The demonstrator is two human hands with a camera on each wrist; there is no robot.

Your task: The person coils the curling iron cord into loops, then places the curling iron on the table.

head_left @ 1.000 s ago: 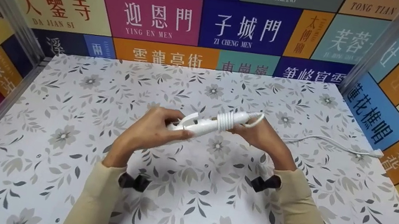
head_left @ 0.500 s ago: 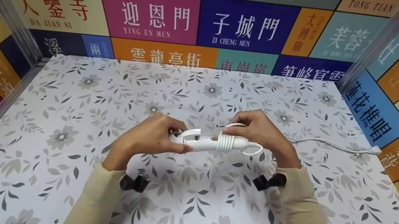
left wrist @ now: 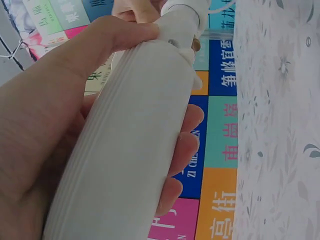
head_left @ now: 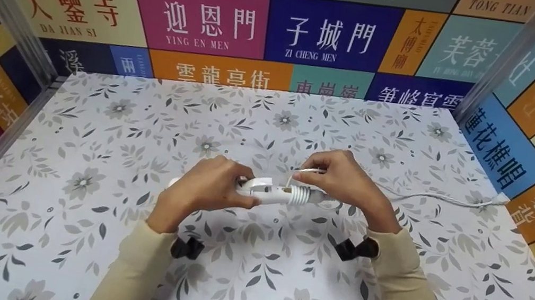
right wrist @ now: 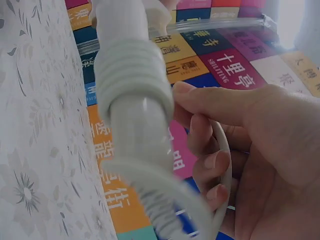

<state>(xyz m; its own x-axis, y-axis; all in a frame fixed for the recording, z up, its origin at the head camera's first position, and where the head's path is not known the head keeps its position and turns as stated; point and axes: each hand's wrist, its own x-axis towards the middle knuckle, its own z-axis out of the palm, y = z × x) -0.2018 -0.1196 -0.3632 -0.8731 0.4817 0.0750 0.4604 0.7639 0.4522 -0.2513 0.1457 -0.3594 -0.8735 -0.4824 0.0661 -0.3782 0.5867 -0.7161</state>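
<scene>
A white curling iron with a raised lever is held across the middle, above the table. My left hand grips its thick end; the left wrist view shows the thumb along one side of the white body and fingertips on the other. Several turns of white cord are wound round the handle. My right hand pinches a strand of this cord between thumb and fingers, just behind the windings. In the right wrist view the coiled cord sits beside the thumb, and a strand runs through the curled fingers.
The cord's loose end trails right to a plug near the table's right edge. A floral white cloth covers the table. Panels with coloured lettering stand along the back and sides.
The curling iron has tipped from slanting to nearly level and come down slightly. My right hand has left the handle's end and drawn a cord strand round behind it; fewer turns show now.
</scene>
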